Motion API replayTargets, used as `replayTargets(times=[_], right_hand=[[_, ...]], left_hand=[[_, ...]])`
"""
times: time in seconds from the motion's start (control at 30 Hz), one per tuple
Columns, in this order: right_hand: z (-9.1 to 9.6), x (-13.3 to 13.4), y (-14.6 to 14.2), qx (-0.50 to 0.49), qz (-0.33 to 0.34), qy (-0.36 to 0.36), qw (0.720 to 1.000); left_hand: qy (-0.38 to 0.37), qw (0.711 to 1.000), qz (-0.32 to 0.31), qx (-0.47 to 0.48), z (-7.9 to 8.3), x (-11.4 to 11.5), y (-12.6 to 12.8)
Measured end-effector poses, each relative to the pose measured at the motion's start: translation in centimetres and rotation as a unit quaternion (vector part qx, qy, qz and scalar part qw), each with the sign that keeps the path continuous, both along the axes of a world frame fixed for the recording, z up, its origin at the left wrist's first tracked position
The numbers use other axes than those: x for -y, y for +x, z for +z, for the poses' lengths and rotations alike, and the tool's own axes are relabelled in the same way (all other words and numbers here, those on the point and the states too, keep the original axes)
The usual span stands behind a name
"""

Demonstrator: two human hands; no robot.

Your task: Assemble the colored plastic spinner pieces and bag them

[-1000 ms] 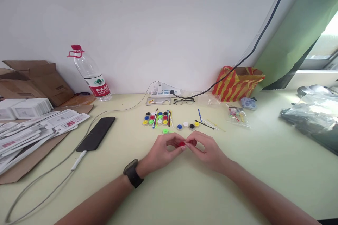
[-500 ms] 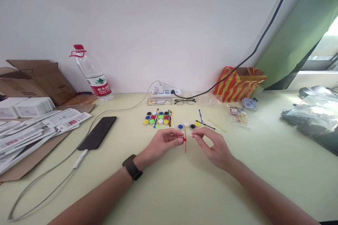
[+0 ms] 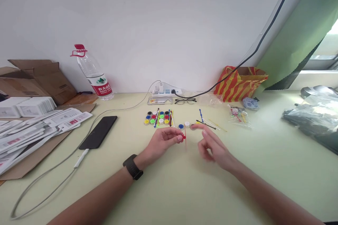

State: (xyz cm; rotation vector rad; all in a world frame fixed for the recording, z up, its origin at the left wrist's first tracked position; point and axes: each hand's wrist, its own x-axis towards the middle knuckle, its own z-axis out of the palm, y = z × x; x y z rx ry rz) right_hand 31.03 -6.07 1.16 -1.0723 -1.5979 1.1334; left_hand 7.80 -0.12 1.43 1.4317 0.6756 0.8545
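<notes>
My left hand (image 3: 167, 141), with a black watch on its wrist, pinches a small red spinner (image 3: 183, 136) between thumb and fingers. The spinner's thin red arrow stands upright and looks blurred. To the right of it, my right hand (image 3: 214, 147) holds nothing; its index finger is stretched out and the other fingers are partly curled. Just beyond the hands lie a blue disc (image 3: 181, 126) and a white disc (image 3: 187, 124). My right fingertips partly hide a dark disc and a yellow disc.
Several coloured discs and arrows (image 3: 159, 117) lie grouped behind my left hand. Loose blue, black and yellow arrows (image 3: 206, 124) are at right. Beyond are glasses (image 3: 185, 101) and a power strip (image 3: 166, 92). A phone (image 3: 98, 132) with a cable (image 3: 44, 172) lies left.
My right hand has opened from a pinch, its index finger now stretched out. The red arrow has gone from sharp to blurred. My left hand keeps its hold on the spinner.
</notes>
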Motion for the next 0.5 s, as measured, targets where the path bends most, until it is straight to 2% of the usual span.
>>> replayTargets(times=[0.07, 0.17, 0.33, 0.5], right_hand=[[0.3, -0.3, 0.3, -0.053, 0.006, -0.055, 0.997], [0.6, -0.7, 0.3, -0.094, -0.044, -0.024, 0.994], [0.1, -0.8, -0.6, -0.036, -0.034, 0.045, 0.998], [-0.2, -0.4, -1.1, 0.005, 0.005, 0.054, 0.999]], left_hand=[[0.003, 1.000, 0.006, 0.000, 0.1, 0.0, 0.0], [-0.003, 1.000, -0.004, 0.003, 0.1, 0.1, 0.0], [-0.011, 1.000, -0.024, -0.001, -0.1, 0.1, 0.1], [-0.015, 0.999, -0.030, -0.011, -0.3, 0.3, 0.2]])
